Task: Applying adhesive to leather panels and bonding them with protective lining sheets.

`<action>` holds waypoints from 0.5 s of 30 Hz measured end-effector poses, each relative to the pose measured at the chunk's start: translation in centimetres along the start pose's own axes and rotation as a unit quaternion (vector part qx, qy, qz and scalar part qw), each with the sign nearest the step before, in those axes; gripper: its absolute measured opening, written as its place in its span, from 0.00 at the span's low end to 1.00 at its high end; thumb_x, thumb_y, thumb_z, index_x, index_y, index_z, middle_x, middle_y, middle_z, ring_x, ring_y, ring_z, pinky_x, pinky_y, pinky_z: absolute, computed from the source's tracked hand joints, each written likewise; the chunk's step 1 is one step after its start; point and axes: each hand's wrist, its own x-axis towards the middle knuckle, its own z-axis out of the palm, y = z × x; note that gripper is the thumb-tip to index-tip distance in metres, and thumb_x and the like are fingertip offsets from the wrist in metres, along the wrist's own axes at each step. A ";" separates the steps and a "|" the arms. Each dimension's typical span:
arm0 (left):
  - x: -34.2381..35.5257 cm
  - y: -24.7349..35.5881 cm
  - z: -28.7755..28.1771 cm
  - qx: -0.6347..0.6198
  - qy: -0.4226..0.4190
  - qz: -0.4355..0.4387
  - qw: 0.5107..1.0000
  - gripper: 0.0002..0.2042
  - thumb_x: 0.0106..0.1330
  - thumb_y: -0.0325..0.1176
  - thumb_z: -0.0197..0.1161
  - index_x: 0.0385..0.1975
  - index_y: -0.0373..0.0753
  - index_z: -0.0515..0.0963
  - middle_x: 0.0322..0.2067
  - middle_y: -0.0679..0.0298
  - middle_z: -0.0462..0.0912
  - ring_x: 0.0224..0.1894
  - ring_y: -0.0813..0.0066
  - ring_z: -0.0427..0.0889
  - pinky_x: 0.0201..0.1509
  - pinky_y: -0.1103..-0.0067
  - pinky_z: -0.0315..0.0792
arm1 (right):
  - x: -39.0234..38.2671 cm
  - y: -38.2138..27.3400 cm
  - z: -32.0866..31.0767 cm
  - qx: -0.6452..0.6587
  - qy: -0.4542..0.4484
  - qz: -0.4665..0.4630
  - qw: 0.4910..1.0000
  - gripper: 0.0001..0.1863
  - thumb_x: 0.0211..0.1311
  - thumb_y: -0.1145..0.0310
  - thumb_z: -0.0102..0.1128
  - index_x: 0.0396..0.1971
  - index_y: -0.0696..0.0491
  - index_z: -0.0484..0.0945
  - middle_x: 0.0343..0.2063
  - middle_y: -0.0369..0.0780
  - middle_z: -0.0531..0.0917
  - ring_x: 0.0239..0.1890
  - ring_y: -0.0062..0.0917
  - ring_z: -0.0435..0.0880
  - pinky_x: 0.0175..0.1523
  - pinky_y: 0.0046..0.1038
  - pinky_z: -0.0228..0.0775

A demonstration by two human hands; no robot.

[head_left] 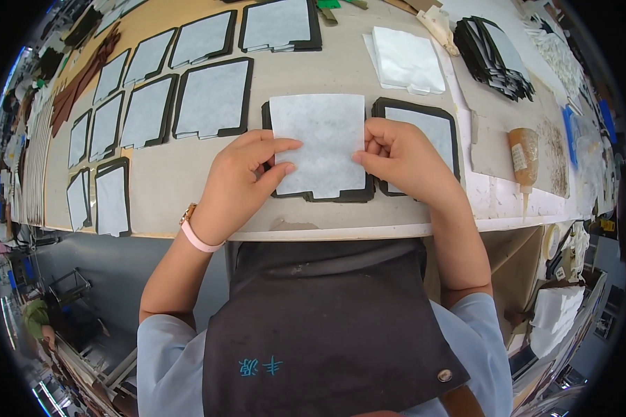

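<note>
A white sheet (318, 128) with a tabbed lower end lies over a stack of black-edged pieces (355, 197) before me. My left hand (254, 174) is open at the sheet's left side, its index finger and thumb apart and resting on it. My right hand (403, 160) grips the sheet's right edge, thumb on top, fingers curled. Partly behind that hand, a second black-edged stack (417, 118) has a pale top.
Rows of black-edged piles (211, 97) cover the table's left (160, 208). At upper right are white sheets (403, 59), a black bundle (490, 55) and, lower, a glue bottle (524, 156) with a nozzle. A green-clad person (36, 316) is at far lower left.
</note>
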 end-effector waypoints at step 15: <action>0.1 -0.4 -0.1 0.007 -0.011 0.009 1.000 0.13 0.59 0.25 0.68 0.45 0.40 0.83 0.42 0.57 0.80 0.25 0.73 0.76 0.34 0.80 0.74 | -0.1 0.1 -0.1 -0.005 -0.002 0.017 1.000 0.07 0.58 0.76 0.63 0.25 0.57 0.73 0.18 0.26 0.69 0.22 0.08 0.63 0.26 0.16 0.56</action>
